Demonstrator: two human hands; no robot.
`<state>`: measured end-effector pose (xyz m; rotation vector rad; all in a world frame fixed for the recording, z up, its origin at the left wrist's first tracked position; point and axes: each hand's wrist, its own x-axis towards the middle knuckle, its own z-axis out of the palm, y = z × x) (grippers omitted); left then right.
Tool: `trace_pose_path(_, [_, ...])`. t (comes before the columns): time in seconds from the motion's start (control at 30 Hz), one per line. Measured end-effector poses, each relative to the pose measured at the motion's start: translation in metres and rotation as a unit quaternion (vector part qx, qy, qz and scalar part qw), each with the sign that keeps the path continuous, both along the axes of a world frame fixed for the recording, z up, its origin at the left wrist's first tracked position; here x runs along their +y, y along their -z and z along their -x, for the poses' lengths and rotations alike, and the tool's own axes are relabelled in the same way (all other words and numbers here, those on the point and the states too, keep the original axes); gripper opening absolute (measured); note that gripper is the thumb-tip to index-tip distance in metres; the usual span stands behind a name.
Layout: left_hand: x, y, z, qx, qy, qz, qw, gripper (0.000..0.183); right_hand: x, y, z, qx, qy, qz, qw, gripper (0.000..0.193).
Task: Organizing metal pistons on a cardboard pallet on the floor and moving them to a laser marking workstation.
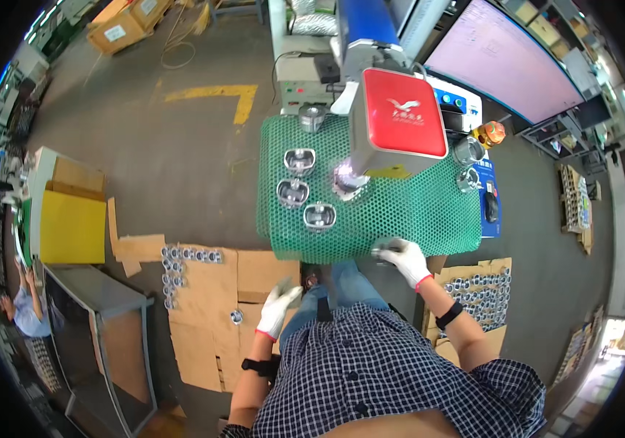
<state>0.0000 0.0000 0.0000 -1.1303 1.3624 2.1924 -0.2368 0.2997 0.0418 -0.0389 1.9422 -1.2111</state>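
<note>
My right hand [407, 263], in a white glove with a red cuff, grips a metal piston [382, 250] at the front edge of a green perforated mat [400, 226]. Lower down, my gloved left hand [277, 308] hangs over the cardboard beside my leg, fingers stretched and slightly blurred, nothing seen in it. Three pistons [320, 217] stand on the mat's left part, and a single piston [312, 118] stands behind them. Under the red-topped machine head [406, 109] another piston [349, 177] is lit brightly. A pair of pistons [469, 150] stands at the mat's right edge.
Several pistons [194, 254] stand on a cardboard sheet [203, 321] at left, and rows of pistons [477, 296] on cardboard at right. A monitor [506, 58], a mouse [491, 207] and an orange object [489, 133] are right. A co-worker [28, 310] is far left.
</note>
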Motion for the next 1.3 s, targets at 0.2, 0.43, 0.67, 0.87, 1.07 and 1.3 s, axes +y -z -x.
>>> trace_pose_path(0.2, [0.021,-0.086,0.038,0.154,-0.063,0.155,0.974,0.096,-0.164,-0.120,-0.056,-0.399,0.155,0.411,0.805,0.032])
trace_pose_path(0.43, [0.002,-0.185,0.065,0.241,-0.123,0.422,0.865,0.079,-0.185,-0.139,-0.053,-0.371,0.100,0.359,0.851,0.035])
trace_pose_path(0.67, [0.007,-0.183,0.101,0.222,0.015,0.515,0.828,0.061,-0.135,-0.134,-0.021,-0.114,-0.055,0.351,0.928,0.064])
trace_pose_path(0.87, [0.045,-0.148,0.178,0.239,0.392,0.587,0.666,0.060,-0.046,-0.060,-0.019,-0.353,0.207,0.308,0.859,0.058])
trace_pose_path(1.07, [0.026,-0.037,0.280,0.427,0.111,0.534,0.721,0.035,0.007,-0.054,-0.010,-0.416,0.430,0.315,0.736,0.050])
trace_pose_path(1.3, [0.009,-0.057,0.298,0.205,0.142,0.514,0.820,0.031,-0.041,-0.041,0.071,-0.102,0.253,0.177,0.946,0.054])
